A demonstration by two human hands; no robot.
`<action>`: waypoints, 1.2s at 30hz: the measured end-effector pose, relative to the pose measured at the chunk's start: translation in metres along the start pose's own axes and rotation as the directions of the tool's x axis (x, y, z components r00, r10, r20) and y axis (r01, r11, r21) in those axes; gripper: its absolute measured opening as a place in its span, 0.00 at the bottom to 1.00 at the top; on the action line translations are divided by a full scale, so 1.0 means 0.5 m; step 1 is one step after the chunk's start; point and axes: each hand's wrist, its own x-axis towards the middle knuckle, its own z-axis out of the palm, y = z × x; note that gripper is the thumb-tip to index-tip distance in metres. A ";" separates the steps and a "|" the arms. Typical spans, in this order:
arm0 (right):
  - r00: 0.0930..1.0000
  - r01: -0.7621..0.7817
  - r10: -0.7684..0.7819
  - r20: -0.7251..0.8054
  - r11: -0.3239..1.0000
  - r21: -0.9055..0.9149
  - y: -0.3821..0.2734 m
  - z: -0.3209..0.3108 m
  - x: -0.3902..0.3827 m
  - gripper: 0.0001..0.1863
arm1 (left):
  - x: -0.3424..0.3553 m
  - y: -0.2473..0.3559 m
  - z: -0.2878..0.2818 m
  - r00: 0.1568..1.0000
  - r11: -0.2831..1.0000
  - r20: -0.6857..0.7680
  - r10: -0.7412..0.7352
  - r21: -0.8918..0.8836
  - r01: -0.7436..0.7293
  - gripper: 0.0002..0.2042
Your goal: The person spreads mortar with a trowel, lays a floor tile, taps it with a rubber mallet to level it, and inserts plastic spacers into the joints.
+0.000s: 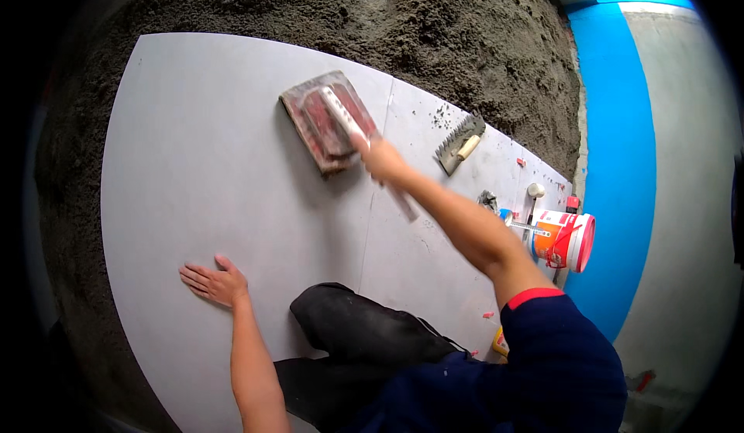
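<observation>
My right hand (380,159) is closed round the handle of a rectangular tamping paddle (355,107), a worn grey and red block with a long pale handle. The paddle is over the large light-grey floor tile (194,123); motion blurs it slightly, and I cannot tell whether it touches the surface. My left hand (218,280) lies flat on the same tile, fingers stretched out and nothing in them. To the right of the paddle, a notched trowel (463,144) with a wooden handle rests on the neighbouring tile.
Rough grey mortar (457,37) borders the tiles at the far side and left. A white and orange bucket (559,239) lies on its side near a white-headed mallet (535,191). Several small red clips are scattered about. A blue strip (612,154) runs along the right; a yellow bottle (501,342) is by my sleeve.
</observation>
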 end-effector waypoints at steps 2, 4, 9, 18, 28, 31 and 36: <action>0.999 -0.039 0.037 0.017 0.992 0.116 -0.115 -0.089 -0.043 0.36 | -0.007 -0.007 0.007 0.999 0.999 0.025 -0.031 0.009 0.031 0.39; 0.999 0.054 -0.052 -0.018 0.984 0.170 -0.178 -0.170 -0.134 0.34 | -0.001 -0.002 0.013 0.999 0.999 0.019 -0.042 -0.006 0.042 0.39; 0.597 0.719 -0.561 -0.574 0.691 0.073 -0.064 -0.108 -0.205 0.33 | 0.017 -0.033 0.003 0.998 0.999 -0.054 -0.019 0.043 0.022 0.39; 0.998 0.025 -0.027 0.049 0.998 0.052 -0.120 -0.075 -0.048 0.37 | -0.011 0.004 -0.002 0.999 0.999 0.045 -0.023 0.027 0.021 0.39; 0.635 0.570 -0.648 -0.421 0.761 -0.311 0.074 0.027 -0.118 0.27 | 0.012 0.012 -0.027 0.999 1.000 0.046 -0.023 0.002 0.023 0.39; 0.952 0.197 -0.264 -0.153 0.916 -0.350 0.110 0.134 -0.029 0.34 | 0.006 0.021 -0.016 0.999 0.998 0.043 0.005 -0.056 -0.003 0.40; 1.000 -0.006 0.008 0.010 0.984 -0.176 -0.272 -0.012 -0.140 0.35 | -0.001 -0.019 -0.019 0.995 0.997 0.097 -0.041 -0.058 0.046 0.39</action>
